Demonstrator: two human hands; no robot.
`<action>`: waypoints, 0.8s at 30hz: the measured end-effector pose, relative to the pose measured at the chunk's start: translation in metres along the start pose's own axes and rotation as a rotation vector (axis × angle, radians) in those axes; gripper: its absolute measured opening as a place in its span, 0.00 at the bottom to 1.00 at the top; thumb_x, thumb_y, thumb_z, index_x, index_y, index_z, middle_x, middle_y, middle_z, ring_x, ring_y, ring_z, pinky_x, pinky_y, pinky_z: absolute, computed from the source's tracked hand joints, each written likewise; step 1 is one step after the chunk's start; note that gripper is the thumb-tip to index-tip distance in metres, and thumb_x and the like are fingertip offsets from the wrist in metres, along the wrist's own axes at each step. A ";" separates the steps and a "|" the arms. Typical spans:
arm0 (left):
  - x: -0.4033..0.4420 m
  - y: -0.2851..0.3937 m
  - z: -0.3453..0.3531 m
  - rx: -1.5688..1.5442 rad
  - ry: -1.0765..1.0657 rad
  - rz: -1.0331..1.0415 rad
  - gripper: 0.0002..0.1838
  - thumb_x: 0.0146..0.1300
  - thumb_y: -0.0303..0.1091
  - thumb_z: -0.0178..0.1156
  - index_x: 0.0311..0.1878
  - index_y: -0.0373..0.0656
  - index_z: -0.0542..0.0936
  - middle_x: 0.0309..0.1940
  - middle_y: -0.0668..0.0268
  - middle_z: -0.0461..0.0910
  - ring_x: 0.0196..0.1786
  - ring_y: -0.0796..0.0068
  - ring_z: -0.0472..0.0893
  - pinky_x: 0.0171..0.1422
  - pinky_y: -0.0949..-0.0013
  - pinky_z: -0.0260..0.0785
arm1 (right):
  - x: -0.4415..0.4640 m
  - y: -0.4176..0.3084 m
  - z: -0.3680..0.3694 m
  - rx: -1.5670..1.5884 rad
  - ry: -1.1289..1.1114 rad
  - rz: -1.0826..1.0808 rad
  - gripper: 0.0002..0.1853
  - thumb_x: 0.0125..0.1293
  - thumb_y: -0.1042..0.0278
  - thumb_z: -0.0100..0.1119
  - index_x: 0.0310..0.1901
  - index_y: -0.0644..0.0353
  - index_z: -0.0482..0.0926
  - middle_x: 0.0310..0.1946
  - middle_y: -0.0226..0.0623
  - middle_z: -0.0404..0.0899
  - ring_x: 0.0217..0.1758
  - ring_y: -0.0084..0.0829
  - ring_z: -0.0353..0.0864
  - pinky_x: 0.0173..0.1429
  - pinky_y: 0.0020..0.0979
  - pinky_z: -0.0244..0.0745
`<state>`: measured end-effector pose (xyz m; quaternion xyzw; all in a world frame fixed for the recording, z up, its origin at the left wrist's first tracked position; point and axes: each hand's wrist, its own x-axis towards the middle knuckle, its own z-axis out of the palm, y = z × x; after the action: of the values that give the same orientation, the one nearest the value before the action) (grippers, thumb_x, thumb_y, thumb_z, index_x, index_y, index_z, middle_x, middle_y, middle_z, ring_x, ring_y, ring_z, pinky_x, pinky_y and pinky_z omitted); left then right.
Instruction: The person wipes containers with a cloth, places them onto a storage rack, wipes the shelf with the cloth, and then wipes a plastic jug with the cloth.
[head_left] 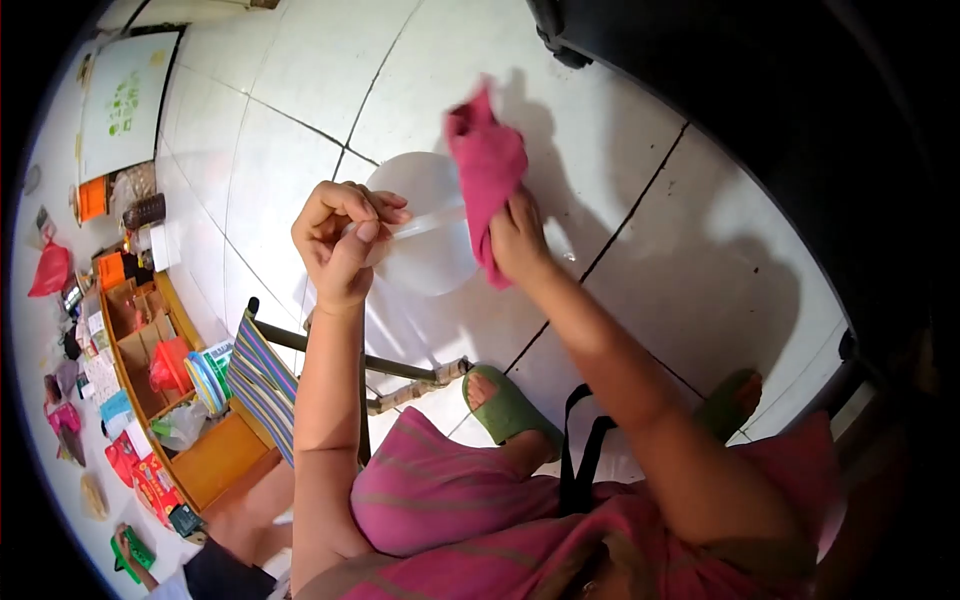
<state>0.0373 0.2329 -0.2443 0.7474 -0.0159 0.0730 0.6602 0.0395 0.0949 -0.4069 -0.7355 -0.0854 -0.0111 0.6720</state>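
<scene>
My left hand (345, 240) is closed in a pinch, thumb against fingers, at the left edge of a round translucent piece (425, 265). It looks like clear plastic or glass, with a pale band across its middle; its exact kind I cannot tell. My right hand (518, 240) grips a crumpled pink cloth (490, 160), which hangs over the right edge of the round piece. The cloth's upper end is slightly blurred and sticks out beyond my fingers. Both hands are above the white tiled floor (640, 270).
A striped folding chair (265, 365) stands at left, beside a wooden shelf (225, 460) crowded with bags and boxes. A white board (130, 100) is at upper left. A dark piece of furniture (760, 90) fills the right. Another person's hand (125, 540) shows at lower left, by a green object.
</scene>
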 end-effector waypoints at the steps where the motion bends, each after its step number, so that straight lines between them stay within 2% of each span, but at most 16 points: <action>1: 0.000 0.000 -0.001 0.000 -0.022 -0.001 0.04 0.50 0.26 0.53 0.30 0.39 0.70 0.21 0.63 0.71 0.29 0.66 0.78 0.53 0.55 0.73 | 0.029 -0.014 -0.021 0.168 -0.266 0.230 0.20 0.69 0.62 0.46 0.56 0.68 0.73 0.49 0.55 0.77 0.53 0.52 0.75 0.61 0.40 0.67; 2: -0.001 -0.001 -0.001 -0.002 -0.017 -0.006 0.04 0.50 0.26 0.53 0.30 0.39 0.70 0.21 0.63 0.71 0.29 0.66 0.78 0.53 0.55 0.73 | 0.045 -0.024 -0.028 0.363 -0.283 0.305 0.27 0.70 0.49 0.39 0.56 0.65 0.73 0.47 0.55 0.79 0.53 0.53 0.76 0.60 0.41 0.67; 4: 0.001 0.000 -0.004 -0.024 -0.087 -0.022 0.04 0.50 0.26 0.53 0.30 0.39 0.70 0.22 0.62 0.72 0.29 0.66 0.79 0.52 0.54 0.73 | 0.055 0.003 -0.028 0.379 -0.377 0.463 0.30 0.72 0.45 0.36 0.59 0.64 0.72 0.53 0.53 0.78 0.58 0.50 0.75 0.63 0.40 0.66; 5: 0.002 0.000 -0.006 -0.025 -0.091 -0.018 0.04 0.50 0.26 0.53 0.30 0.39 0.70 0.22 0.62 0.72 0.29 0.66 0.79 0.52 0.54 0.73 | 0.044 0.011 -0.027 0.453 -0.313 0.481 0.30 0.74 0.46 0.36 0.64 0.62 0.69 0.61 0.50 0.73 0.64 0.45 0.71 0.67 0.38 0.63; 6: 0.001 0.000 -0.009 -0.038 -0.158 -0.023 0.04 0.50 0.26 0.54 0.30 0.39 0.70 0.22 0.62 0.72 0.29 0.66 0.79 0.53 0.54 0.73 | 0.028 0.022 -0.021 0.451 -0.307 0.478 0.30 0.74 0.46 0.36 0.64 0.62 0.69 0.61 0.50 0.73 0.64 0.45 0.71 0.67 0.38 0.63; 8: -0.001 0.000 -0.010 -0.051 -0.224 -0.027 0.05 0.50 0.27 0.55 0.30 0.38 0.71 0.22 0.61 0.73 0.29 0.66 0.79 0.53 0.54 0.73 | -0.006 0.041 -0.008 0.390 -0.012 0.526 0.29 0.75 0.49 0.36 0.68 0.61 0.66 0.67 0.47 0.67 0.68 0.42 0.66 0.72 0.37 0.57; 9: -0.003 -0.001 -0.010 -0.024 -0.216 -0.042 0.05 0.51 0.27 0.55 0.31 0.37 0.72 0.23 0.61 0.73 0.30 0.66 0.79 0.53 0.54 0.73 | -0.018 0.036 -0.007 0.390 -0.016 0.529 0.29 0.75 0.49 0.36 0.68 0.61 0.66 0.67 0.47 0.67 0.68 0.42 0.66 0.72 0.37 0.57; 10: -0.005 -0.002 -0.011 0.004 -0.204 -0.059 0.05 0.52 0.27 0.56 0.32 0.36 0.72 0.23 0.60 0.73 0.30 0.66 0.80 0.53 0.53 0.73 | -0.028 0.027 -0.006 0.549 0.028 0.489 0.28 0.76 0.52 0.38 0.69 0.63 0.62 0.68 0.45 0.65 0.69 0.38 0.65 0.73 0.35 0.56; 11: -0.009 -0.009 -0.009 0.017 -0.068 0.013 0.05 0.54 0.24 0.53 0.33 0.33 0.76 0.27 0.59 0.78 0.32 0.68 0.81 0.55 0.57 0.74 | -0.037 0.020 -0.003 0.707 0.071 0.449 0.28 0.77 0.55 0.39 0.71 0.65 0.59 0.70 0.43 0.63 0.70 0.34 0.64 0.73 0.32 0.55; 12: -0.007 -0.010 -0.004 0.244 0.037 0.194 0.07 0.58 0.25 0.51 0.36 0.32 0.76 0.30 0.59 0.78 0.35 0.69 0.79 0.55 0.61 0.72 | -0.038 0.006 -0.006 0.708 0.062 0.460 0.28 0.77 0.55 0.39 0.71 0.65 0.59 0.70 0.43 0.63 0.70 0.34 0.64 0.73 0.32 0.55; 14: -0.007 -0.012 0.003 0.443 0.268 0.311 0.08 0.62 0.25 0.49 0.39 0.32 0.76 0.31 0.60 0.78 0.36 0.70 0.79 0.52 0.66 0.71 | -0.027 -0.036 -0.020 0.520 -0.034 0.210 0.22 0.70 0.65 0.47 0.65 0.61 0.68 0.65 0.46 0.67 0.71 0.43 0.61 0.72 0.39 0.55; 16: -0.018 -0.005 0.019 0.262 0.322 0.034 0.08 0.67 0.25 0.47 0.40 0.33 0.75 0.32 0.62 0.78 0.36 0.77 0.76 0.45 0.75 0.69 | -0.001 -0.057 -0.032 0.145 -0.142 -0.035 0.19 0.61 0.74 0.53 0.56 0.60 0.73 0.55 0.49 0.72 0.61 0.50 0.69 0.64 0.46 0.64; 17: -0.019 -0.001 0.025 0.237 0.372 -0.050 0.08 0.65 0.25 0.47 0.40 0.33 0.76 0.33 0.62 0.78 0.36 0.77 0.76 0.48 0.72 0.69 | 0.017 -0.070 -0.032 0.049 -0.164 -0.202 0.18 0.59 0.75 0.55 0.52 0.60 0.75 0.52 0.49 0.73 0.58 0.51 0.71 0.61 0.48 0.66; 18: -0.020 0.002 0.028 0.212 0.420 -0.135 0.09 0.63 0.25 0.47 0.40 0.34 0.76 0.34 0.61 0.78 0.37 0.76 0.76 0.51 0.70 0.69 | 0.033 -0.084 -0.036 0.098 -0.242 -0.272 0.28 0.59 0.79 0.55 0.63 0.57 0.70 0.57 0.47 0.72 0.62 0.50 0.70 0.66 0.42 0.65; 22: -0.023 -0.007 0.012 0.023 0.405 -0.098 0.09 0.61 0.27 0.49 0.40 0.34 0.76 0.31 0.60 0.79 0.36 0.74 0.78 0.52 0.68 0.71 | 0.064 -0.077 -0.033 0.261 -0.549 0.027 0.28 0.63 0.77 0.59 0.66 0.59 0.70 0.54 0.42 0.79 0.56 0.32 0.78 0.60 0.31 0.72; 24: -0.020 -0.003 0.013 -0.058 0.324 -0.120 0.09 0.58 0.25 0.52 0.39 0.33 0.76 0.31 0.59 0.80 0.34 0.73 0.80 0.50 0.70 0.72 | 0.070 -0.061 -0.046 0.440 -0.643 0.252 0.26 0.65 0.78 0.56 0.66 0.62 0.69 0.57 0.36 0.77 0.58 0.24 0.76 0.60 0.25 0.72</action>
<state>0.0185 0.2193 -0.2513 0.7061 0.1332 0.1522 0.6786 0.1049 0.0624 -0.3333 -0.5448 -0.2006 0.3204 0.7485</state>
